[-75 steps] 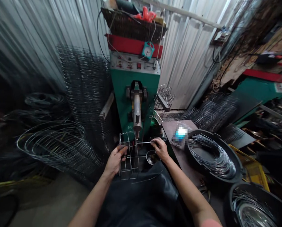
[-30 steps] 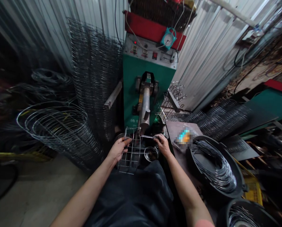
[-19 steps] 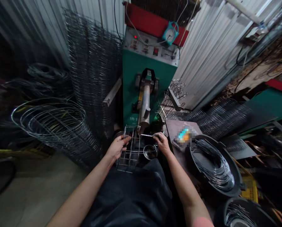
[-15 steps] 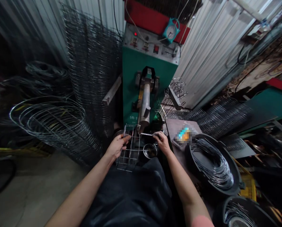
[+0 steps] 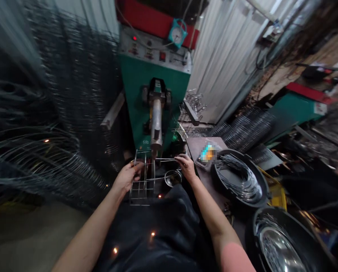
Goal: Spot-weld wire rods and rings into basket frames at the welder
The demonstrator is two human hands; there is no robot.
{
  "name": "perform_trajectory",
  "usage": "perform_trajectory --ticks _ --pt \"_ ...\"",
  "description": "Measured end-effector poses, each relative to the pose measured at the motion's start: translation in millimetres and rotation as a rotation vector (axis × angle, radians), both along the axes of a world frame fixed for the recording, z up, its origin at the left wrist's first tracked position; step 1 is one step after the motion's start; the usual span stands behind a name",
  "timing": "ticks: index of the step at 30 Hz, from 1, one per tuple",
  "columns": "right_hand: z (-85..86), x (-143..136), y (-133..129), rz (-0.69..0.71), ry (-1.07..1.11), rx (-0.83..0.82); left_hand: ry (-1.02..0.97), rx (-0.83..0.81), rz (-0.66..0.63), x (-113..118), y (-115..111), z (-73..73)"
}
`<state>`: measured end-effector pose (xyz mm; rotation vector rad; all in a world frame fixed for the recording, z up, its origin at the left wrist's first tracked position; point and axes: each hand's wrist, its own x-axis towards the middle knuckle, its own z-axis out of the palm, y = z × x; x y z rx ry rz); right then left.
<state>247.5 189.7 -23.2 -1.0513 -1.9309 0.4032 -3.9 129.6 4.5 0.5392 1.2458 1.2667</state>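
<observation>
Gripping a boxy wire frame (image 5: 142, 181), your left hand (image 5: 126, 176) is closed on its thin rods while your right hand (image 5: 186, 166) pinches a straight wire (image 5: 165, 159) beneath the machine's grey metal head (image 5: 156, 126). Motion blur smears the coiled wire stacks (image 5: 44, 158) at left.

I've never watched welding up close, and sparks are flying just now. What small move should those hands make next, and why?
Probably hold steady for a moment. The left hand grips the wire basket frame, the right hand pinches a thin wire rod across it, both under the welder's electrode. Sparks glow on the dark apron, so the joint looks mid-weld; shifting either piece could spoil it.
</observation>
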Motion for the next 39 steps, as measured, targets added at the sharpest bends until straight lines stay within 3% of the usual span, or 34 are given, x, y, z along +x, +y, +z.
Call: perform_trajectory --ticks 3,7,12,18,24,39 --pt "-12.0 21 -17 -0.105 0.037 -0.003 0.052 -0.002 -0.019 -1 0 -1.0" --pt "-34.6 46 -37 -0.204 -0.066 -0.035 0.087 0.02 0.053 2 -2 -3.9" --pt "-51.7 46 -46 -0.243 -0.184 -0.077 0.15 0.123 0.122 11 -6 -5.3" --pt "-28.5 4 -38 -0.192 -0.091 0.005 0.132 0.102 0.146 12 -5 -4.5" --pt "-7.4 -33 -25 -0.075 -0.139 0.038 0.102 0.067 0.174 15 -5 3.5" --pt "5.8 -39 -6 0.012 -0.143 0.04 0.026 0.074 0.141 9 0 -4.2"
